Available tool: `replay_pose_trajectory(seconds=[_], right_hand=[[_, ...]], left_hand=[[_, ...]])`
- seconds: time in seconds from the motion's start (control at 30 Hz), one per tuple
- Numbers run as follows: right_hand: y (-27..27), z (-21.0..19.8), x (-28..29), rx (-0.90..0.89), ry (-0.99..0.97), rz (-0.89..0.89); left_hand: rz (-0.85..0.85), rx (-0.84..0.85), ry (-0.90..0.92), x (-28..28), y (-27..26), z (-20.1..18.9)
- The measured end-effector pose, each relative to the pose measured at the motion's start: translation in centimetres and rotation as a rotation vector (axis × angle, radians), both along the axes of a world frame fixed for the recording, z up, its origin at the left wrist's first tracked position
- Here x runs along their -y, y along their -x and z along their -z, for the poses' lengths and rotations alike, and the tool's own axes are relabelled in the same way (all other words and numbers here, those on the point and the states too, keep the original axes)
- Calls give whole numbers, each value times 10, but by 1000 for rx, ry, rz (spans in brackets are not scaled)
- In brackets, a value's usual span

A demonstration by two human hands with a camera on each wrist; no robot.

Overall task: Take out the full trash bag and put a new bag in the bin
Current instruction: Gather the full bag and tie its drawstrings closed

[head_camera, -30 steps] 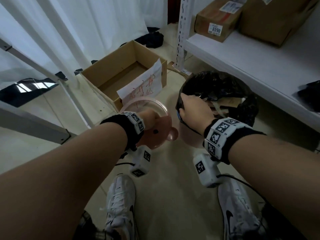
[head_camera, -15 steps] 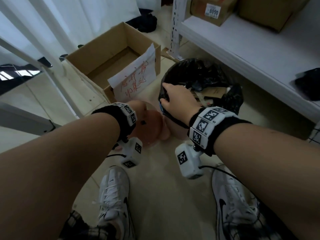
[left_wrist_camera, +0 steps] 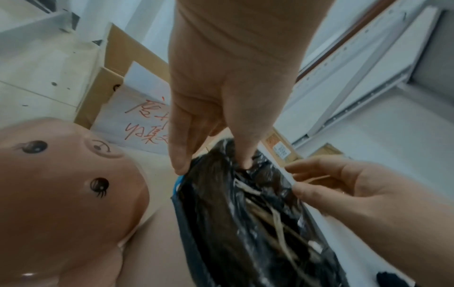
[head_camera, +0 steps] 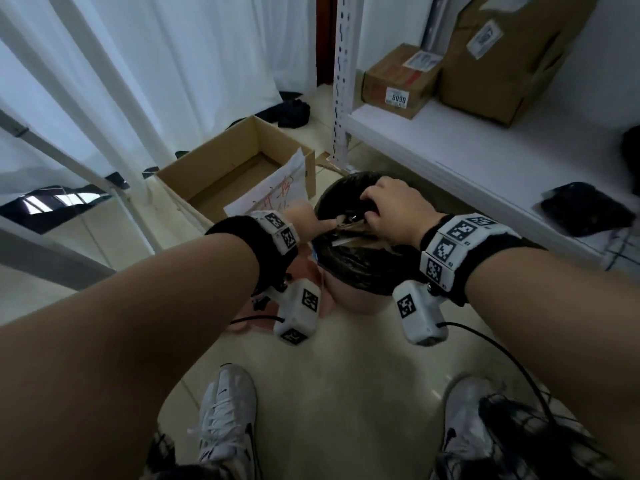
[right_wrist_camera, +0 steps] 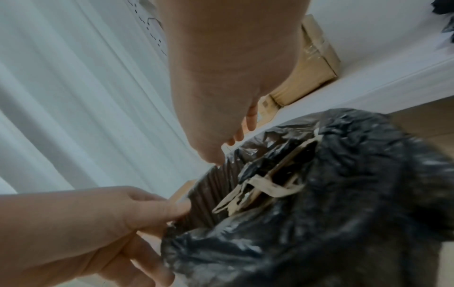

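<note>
A pink bin (head_camera: 360,303) stands on the floor, lined with a black trash bag (head_camera: 363,268) full of paper scraps (right_wrist_camera: 258,192). My left hand (head_camera: 329,221) pinches the bag's rim on the left side, thumb outside and fingers inside (left_wrist_camera: 213,165). My right hand (head_camera: 372,207) curls its fingers over the rim a little farther back (right_wrist_camera: 228,151). The bin's pink lid (left_wrist_camera: 61,194), painted with eyes, lies on the floor beside the bin under my left wrist.
An open cardboard box (head_camera: 242,161) with a handwritten paper sign sits left of the bin. A white shelf (head_camera: 450,150) with cartons (head_camera: 398,81) overhangs the bin's right side, its post (head_camera: 341,81) just behind. My shoes (head_camera: 225,410) stand on the near floor.
My left hand let go of the pink lid, which now lies on the floor, and moved to the bag's rim. My right hand shifted along the rim toward the back.
</note>
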State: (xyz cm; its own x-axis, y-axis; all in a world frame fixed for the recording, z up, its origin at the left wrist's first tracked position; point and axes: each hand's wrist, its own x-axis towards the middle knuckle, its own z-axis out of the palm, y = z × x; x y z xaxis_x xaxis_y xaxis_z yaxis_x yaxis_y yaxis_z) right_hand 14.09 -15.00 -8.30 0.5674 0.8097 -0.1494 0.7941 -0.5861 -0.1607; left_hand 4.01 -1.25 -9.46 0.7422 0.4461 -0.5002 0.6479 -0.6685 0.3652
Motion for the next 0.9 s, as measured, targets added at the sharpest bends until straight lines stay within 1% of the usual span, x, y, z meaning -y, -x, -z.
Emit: replay_pose_trajectory(seconds=[0.07, 0.13, 0.23, 0.3, 0.33, 0.43, 0.5, 0.6, 0.67, 0.73, 0.8, 0.83, 0.9], right_hand=[[-1, 2, 10, 7, 30, -6], [-1, 7, 17, 13, 41, -16], [-5, 16, 22, 35, -18, -3], [-8, 20, 22, 51, -58, 14], [-9, 22, 22, 54, -56, 22], [-13, 26, 21, 19, -1, 64], [-14, 29, 18, -33, 40, 99], [-13, 30, 13, -102, 75, 169], [-14, 29, 13, -104, 72, 242], [-15, 27, 15, -46, 44, 322], [-18, 26, 16, 42, 57, 404], [-19, 26, 16, 49, 85, 444], [-20, 24, 15, -55, 151, 525]], left_hand=[[43, -17, -69, 4, -6, 7], [20, -21, -95, 4, -11, 11], [44, -60, -108, -1, -21, 7], [74, -49, -71, -4, -25, 6], [80, -33, -20, -6, -25, 9], [70, 32, 106, -6, -23, 19], [-2, 85, 187, -3, -19, 24], [-272, 124, 395, 0, -14, 37], [-382, 113, 510, 2, -13, 44], [-420, 166, 564, 2, -17, 48], [-425, 221, 556, 3, -24, 48], [-424, 227, 537, 4, -28, 45], [-412, 229, 487, 5, -35, 43]])
